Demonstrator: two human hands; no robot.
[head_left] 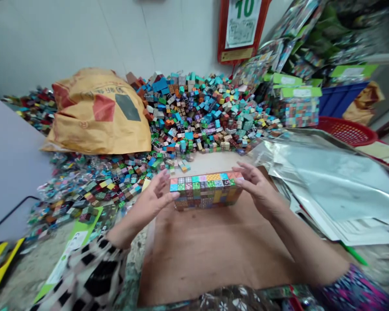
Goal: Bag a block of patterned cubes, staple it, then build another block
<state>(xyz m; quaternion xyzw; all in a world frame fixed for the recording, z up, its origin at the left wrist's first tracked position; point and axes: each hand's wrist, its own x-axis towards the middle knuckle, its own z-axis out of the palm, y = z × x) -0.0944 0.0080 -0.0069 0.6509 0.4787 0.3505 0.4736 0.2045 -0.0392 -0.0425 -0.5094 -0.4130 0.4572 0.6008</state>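
One oblong block of small patterned cubes stands near the far edge of a brown board, between the two hands. Its cubes already sit in close, even rows on the top and front, so the stacking looks largely done; whether the back is full cannot be told. The left hand is at the block's left end and the right hand at its right end, with thumb and fingers apart on both (how firmly either presses does not show). The rest of the board, down to its near edge, carries no second block.

Beyond the board's far edge, a great heap of loose cubes covers the back of the tabletop; none of these are set in rows as far as I can see. A yellow sack lies on the heap towards the left. Off the board's right edge are clear plastic sheets, and near the far right corner stand filled packs with green headers, which look finished.
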